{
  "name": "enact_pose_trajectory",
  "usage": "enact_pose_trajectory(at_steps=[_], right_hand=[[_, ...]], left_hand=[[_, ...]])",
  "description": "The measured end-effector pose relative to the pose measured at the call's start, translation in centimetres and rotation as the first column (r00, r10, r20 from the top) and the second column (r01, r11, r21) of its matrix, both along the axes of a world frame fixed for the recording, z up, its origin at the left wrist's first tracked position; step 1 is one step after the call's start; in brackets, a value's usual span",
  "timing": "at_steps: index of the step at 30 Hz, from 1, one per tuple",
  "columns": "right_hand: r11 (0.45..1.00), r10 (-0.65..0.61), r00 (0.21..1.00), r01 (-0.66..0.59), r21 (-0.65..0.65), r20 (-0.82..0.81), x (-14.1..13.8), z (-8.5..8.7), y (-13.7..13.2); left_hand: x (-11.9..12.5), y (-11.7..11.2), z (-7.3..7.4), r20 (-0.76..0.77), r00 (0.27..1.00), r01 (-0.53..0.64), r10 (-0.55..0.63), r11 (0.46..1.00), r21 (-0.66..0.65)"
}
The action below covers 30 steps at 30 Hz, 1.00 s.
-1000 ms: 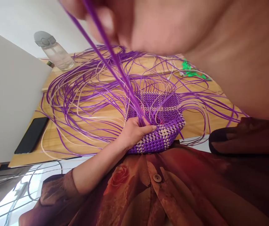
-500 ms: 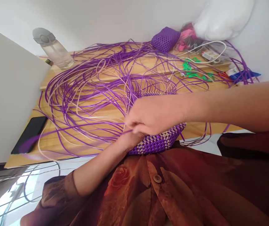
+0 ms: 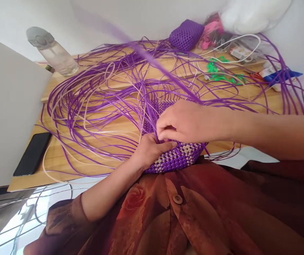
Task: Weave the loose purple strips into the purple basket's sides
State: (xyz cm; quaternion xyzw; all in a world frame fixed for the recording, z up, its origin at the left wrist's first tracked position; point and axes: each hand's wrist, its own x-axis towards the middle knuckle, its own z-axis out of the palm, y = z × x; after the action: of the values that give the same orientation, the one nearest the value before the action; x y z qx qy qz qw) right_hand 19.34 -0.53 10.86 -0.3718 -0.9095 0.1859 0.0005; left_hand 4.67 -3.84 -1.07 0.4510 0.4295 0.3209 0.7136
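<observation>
A half-woven purple and cream basket (image 3: 180, 158) rests at the near edge of a wooden table (image 3: 109, 127), against my body. My left hand (image 3: 152, 150) grips its rim, fingers closed over the weave. Just above it my right hand (image 3: 186, 122) pinches a purple strip (image 3: 165, 72), which runs blurred up and away to the left. Long loose purple and cream strips (image 3: 88, 106) fan out from the basket across the table.
A clear water bottle (image 3: 52, 53) lies at the back left and a black phone (image 3: 32, 154) at the left edge. A small woven purple pouch (image 3: 185, 33), green cord (image 3: 218, 72), white cable and packets crowd the back right. A grey panel stands left.
My right hand came down from close to the camera to the basket rim. The strip it holds swung from pointing low left to pointing up and back.
</observation>
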Motion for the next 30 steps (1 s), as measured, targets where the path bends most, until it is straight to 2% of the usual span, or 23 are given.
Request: enact_pose_trajectory(at_steps=[3, 5, 7, 9, 11, 15, 20, 25, 30], right_hand=[[0.994, -0.09, 0.993, 0.084, -0.075, -0.078, 1.1, -1.8, -0.8], [0.987, -0.133, 0.983, 0.12, -0.103, -0.126, 1.6, -2.4, -0.7], [0.989, -0.091, 0.988, 0.074, -0.131, -0.126, 1.9, -2.4, -0.2], [0.989, 0.01, 0.997, -0.022, -0.149, -0.082, 1.9, -2.1, 0.3], [0.989, 0.059, 0.998, -0.062, -0.135, -0.024, 1.7, -1.8, 0.6], [0.987, 0.001, 0.999, 0.008, -0.163, 0.051, 1.4, -2.0, 1.0], [0.956, -0.121, 0.992, 0.106, -0.273, -0.039, 1.7, -3.0, 1.4], [0.938, -0.142, 0.982, 0.092, -0.335, -0.128, 2.2, -3.8, 1.5], [0.944, -0.129, 0.975, 0.066, -0.324, -0.178, 2.4, -4.1, 1.5]], left_hand=[[0.0, 0.1, 0.1, -0.002, 0.996, 0.087, -0.087, 0.995, 0.047], [0.1, 0.1, 0.3, -0.002, 0.994, 0.106, -0.106, 0.994, 0.038], [0.2, -0.1, 0.4, 0.009, 0.995, 0.103, -0.104, 0.994, 0.019], [0.3, -0.2, 0.3, 0.012, 0.998, 0.069, -0.069, 0.998, 0.014], [0.3, -0.3, 0.2, 0.002, 0.999, 0.043, -0.043, 0.999, 0.022], [0.1, -0.3, 0.3, -0.008, 0.999, 0.05, -0.05, 0.998, -0.027], [-0.3, -0.2, 0.4, 0.072, 0.997, 0.04, -0.035, 0.997, -0.065], [-0.2, -0.2, 0.3, 0.059, 0.998, 0.014, -0.013, 1.0, -0.022], [-0.1, -0.2, 0.1, 0.076, 0.997, 0.0, 0.002, 1.0, -0.025]])
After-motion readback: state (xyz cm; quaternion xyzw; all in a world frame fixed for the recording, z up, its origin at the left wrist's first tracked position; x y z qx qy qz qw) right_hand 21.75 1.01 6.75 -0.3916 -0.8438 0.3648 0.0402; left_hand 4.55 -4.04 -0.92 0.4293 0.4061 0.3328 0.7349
